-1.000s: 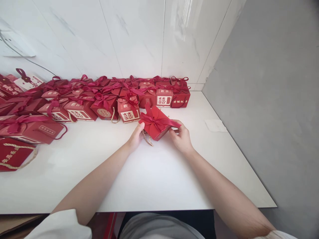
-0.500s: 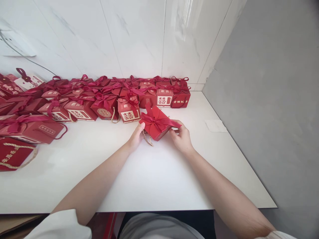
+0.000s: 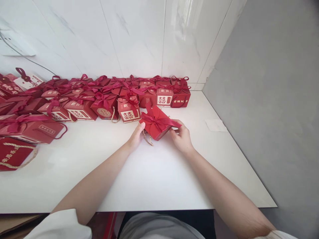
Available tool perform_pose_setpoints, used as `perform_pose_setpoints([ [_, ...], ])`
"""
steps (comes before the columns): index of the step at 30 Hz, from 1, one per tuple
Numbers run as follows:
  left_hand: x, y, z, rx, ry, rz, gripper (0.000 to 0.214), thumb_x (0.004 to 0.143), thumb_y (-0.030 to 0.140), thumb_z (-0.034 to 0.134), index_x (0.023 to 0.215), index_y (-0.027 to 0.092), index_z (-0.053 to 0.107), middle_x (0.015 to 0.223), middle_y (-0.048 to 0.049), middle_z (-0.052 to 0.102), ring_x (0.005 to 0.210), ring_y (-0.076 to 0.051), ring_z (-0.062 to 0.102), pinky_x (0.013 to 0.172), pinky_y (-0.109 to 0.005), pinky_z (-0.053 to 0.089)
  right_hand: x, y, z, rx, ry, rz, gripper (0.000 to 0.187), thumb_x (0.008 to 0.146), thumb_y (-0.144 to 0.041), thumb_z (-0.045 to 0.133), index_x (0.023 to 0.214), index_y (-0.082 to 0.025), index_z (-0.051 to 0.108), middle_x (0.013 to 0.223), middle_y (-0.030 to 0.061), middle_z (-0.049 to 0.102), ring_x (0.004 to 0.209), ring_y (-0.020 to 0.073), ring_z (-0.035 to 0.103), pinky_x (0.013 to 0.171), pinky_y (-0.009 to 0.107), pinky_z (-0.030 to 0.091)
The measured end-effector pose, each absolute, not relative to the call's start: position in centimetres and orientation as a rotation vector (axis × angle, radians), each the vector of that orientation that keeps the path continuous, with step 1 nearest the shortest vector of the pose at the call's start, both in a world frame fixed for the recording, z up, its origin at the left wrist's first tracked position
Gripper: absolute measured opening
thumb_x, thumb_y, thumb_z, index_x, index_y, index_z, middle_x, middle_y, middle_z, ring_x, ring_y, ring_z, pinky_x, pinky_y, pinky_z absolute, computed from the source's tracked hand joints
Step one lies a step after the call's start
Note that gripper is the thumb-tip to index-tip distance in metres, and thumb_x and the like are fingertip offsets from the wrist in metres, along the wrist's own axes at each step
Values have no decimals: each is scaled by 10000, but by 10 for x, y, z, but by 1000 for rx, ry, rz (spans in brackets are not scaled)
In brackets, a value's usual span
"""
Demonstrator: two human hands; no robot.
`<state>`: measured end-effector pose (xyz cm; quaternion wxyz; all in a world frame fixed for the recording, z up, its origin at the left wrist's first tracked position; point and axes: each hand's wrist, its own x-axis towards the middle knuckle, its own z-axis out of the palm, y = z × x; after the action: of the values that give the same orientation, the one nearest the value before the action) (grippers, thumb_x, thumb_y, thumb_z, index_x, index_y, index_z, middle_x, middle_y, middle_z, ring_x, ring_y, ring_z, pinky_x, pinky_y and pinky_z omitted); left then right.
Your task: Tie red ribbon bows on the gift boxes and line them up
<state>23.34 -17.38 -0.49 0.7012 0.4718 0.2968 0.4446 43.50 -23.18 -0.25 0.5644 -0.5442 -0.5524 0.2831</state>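
Between my two hands is a red gift box [image 3: 158, 114], tilted, its petal-like top flaps tied with a dark red ribbon bow [image 3: 159, 123]. My left hand [image 3: 136, 134] grips the box's left corner, thumb on top. At the right side, my right hand [image 3: 182, 136] curls its fingers against the box near a ribbon end. A twisted beige cord [image 3: 148, 139] hangs from the box beside my left fingers. The underside of the box is hidden. Just behind it stands another red box [image 3: 129, 114] with a white label and its own bow.
Rows of red ribbon-tied boxes [image 3: 81, 109] fill the back and left of the white table [image 3: 154, 179]. One box with a rope handle [image 3: 15, 154] lies at the left front. A white paper piece [image 3: 216, 125] lies by the right edge, along a grey wall [image 3: 269, 99].
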Motion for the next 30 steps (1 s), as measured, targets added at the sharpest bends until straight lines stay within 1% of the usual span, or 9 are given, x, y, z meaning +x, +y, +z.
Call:
perform_pose_setpoints([
  [6, 234, -175, -4, 1066, 656, 986, 562, 839, 594, 637, 1230, 190, 625, 1253, -100, 708, 1235, -339, 618, 1079, -492, 482, 435, -231, -3, -1282, -1299, 663, 349, 807, -190, 519, 1127, -217, 656, 1167, 68, 693, 1004, 223, 672, 771, 346, 572],
  [11, 234, -174, -5, 1031, 684, 996, 566, 843, 579, 640, 1263, 202, 606, 1280, -91, 696, 1266, -333, 600, 1085, -485, 477, 435, -231, -3, -1279, -1303, 661, 349, 807, -197, 516, 1126, -221, 655, 1169, 72, 691, 1006, 228, 673, 776, 355, 575],
  [20, 233, -173, -6, 1021, 673, 995, 531, 854, 560, 636, 1246, 202, 612, 1286, -93, 694, 1275, -337, 594, 1075, -485, 485, 435, -232, -3, -1281, -1302, 662, 356, 802, -200, 514, 1128, -226, 655, 1173, 69, 689, 1013, 226, 672, 771, 353, 577],
  [24, 233, -172, -7, 1031, 669, 988, 551, 851, 573, 629, 1263, 207, 611, 1262, -87, 706, 1269, -329, 600, 1092, -482, 476, 435, -232, -3, -1279, -1307, 661, 351, 804, -203, 514, 1125, -221, 654, 1168, 70, 689, 1008, 225, 671, 772, 352, 575],
  [30, 233, -172, -7, 1052, 669, 986, 546, 854, 587, 619, 1231, 193, 628, 1238, -98, 715, 1250, -331, 613, 1084, -477, 481, 435, -232, -2, -1282, -1309, 660, 353, 801, -196, 512, 1123, -220, 655, 1166, 71, 690, 1003, 222, 671, 770, 347, 575],
])
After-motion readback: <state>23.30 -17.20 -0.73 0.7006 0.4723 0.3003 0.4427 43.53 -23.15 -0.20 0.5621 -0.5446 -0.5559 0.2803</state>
